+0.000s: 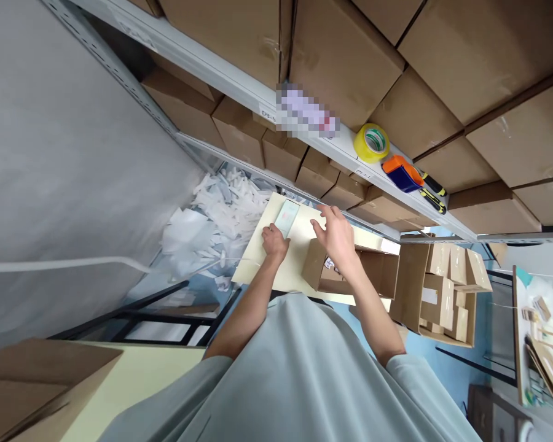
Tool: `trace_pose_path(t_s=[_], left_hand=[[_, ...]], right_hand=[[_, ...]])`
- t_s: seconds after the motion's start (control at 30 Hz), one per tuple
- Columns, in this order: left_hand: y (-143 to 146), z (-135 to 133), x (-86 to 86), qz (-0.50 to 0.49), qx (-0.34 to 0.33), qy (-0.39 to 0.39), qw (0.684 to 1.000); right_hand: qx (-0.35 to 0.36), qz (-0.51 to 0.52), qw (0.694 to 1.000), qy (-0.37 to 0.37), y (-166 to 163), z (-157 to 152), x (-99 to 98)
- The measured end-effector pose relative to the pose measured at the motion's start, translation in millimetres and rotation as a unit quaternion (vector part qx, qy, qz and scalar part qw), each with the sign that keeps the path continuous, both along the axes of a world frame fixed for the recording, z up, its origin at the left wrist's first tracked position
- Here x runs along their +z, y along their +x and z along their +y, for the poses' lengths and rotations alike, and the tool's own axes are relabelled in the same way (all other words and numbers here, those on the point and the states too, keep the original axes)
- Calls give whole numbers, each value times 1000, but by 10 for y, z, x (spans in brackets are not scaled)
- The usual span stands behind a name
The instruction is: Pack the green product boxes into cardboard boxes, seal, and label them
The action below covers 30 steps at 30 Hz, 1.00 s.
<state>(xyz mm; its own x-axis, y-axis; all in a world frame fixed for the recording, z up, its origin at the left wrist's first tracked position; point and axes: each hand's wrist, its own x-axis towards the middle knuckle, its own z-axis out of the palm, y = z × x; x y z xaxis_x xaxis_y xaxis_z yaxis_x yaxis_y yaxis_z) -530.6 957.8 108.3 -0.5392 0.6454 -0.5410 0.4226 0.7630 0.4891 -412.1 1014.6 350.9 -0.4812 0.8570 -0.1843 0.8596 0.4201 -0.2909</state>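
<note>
My left hand (274, 240) rests with curled fingers on the near end of a long pale-blue packet (287, 218) that lies on a cream table top (258, 258). My right hand (336, 235) hovers over the table just right of the packet, fingers spread and nothing in it. Directly under my right wrist stands an open brown cardboard box (350, 273) with small items inside.
A heap of white paper strips (221, 221) lies on the floor to the left. On the shelf edge sit a yellow tape roll (371, 142), an orange-blue tape dispenser (402, 173) and a utility knife (432, 191). A carton of small boxes (437, 288) stands at right.
</note>
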Motion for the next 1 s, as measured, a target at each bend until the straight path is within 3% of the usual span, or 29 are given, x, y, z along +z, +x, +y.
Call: trace_pose_path(t_s=[0.17, 0.3, 0.4, 0.53, 0.63, 0.7, 0.77, 0.83, 0.9, 1.0], left_hand=[[-165, 9, 91, -8, -2, -11, 1000], [-316, -65, 429, -20, -16, 32, 999], [-349, -170, 922, 12, -28, 148, 989], [-204, -276, 1831, 71, -119, 299, 944], [60, -300, 2447, 68, -235, 339, 909], [281, -293, 2706, 54, -295, 340, 891], [514, -280, 2817, 33, -342, 335, 877], [739, -272, 2794, 13, -377, 322, 869], [941, -272, 2666, 2, -409, 295, 864], [1185, -249, 2318, 3, -457, 234, 858]], right_hand=[[-10, 10, 1000, -4, 211, -10, -22], [-15, 46, 999, 20, 473, 28, 49], [-26, 72, 996, 42, 702, 74, 171], [-24, 124, 989, 81, 1052, 73, 437], [-13, 139, 984, 108, 1401, -11, 659], [-16, 126, 985, 115, 1691, -96, 764], [-30, 110, 988, 108, 2010, -195, 804], [-49, 96, 990, 85, 2319, -303, 765], [-67, 68, 994, 54, 2571, -409, 642], [-90, -27, 995, -12, 2769, -496, 312]])
